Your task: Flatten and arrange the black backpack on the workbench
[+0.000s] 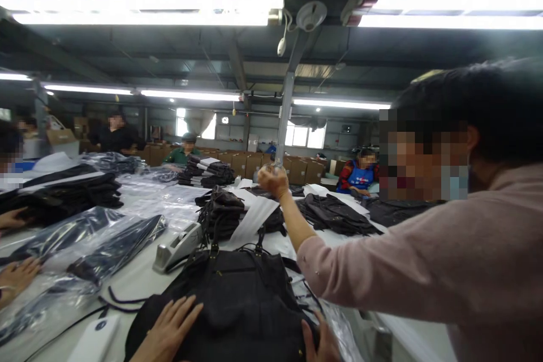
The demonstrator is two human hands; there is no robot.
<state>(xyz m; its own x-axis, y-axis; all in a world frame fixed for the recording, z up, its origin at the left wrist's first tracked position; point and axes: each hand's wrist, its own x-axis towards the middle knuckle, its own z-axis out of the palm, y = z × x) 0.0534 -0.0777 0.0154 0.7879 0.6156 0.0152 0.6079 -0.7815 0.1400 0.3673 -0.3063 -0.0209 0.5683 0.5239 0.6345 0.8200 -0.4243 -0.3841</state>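
The left hand (169, 331) lies flat, fingers spread and released, palm down on the near left part of a black bag (237, 305) at the near edge of the desk (136, 277). The right hand (320, 342) shows only in part at the bag's near right side, fingers pressed against the fabric; whether its grip is clenched cannot be told. The bag sits upright-slumped, its handles (258, 237) rising toward the far side. Just beyond it stands a grey tape dispenser (176, 246). A white device (95, 339) lies at the near left corner beside a dark cord (116, 300). A co-worker in a pink sleeve (424, 260) leans in from the right, raised fist (274, 181) clenched above the desk's middle. Clear plastic bags (85, 249) cover the left side, where another person's hands (17, 277) rest. Stacks of dark garments (335, 212) lie toward the far edge. Cardboard boxes (297, 169) line the far wall under fluorescent tube lights (144, 9).
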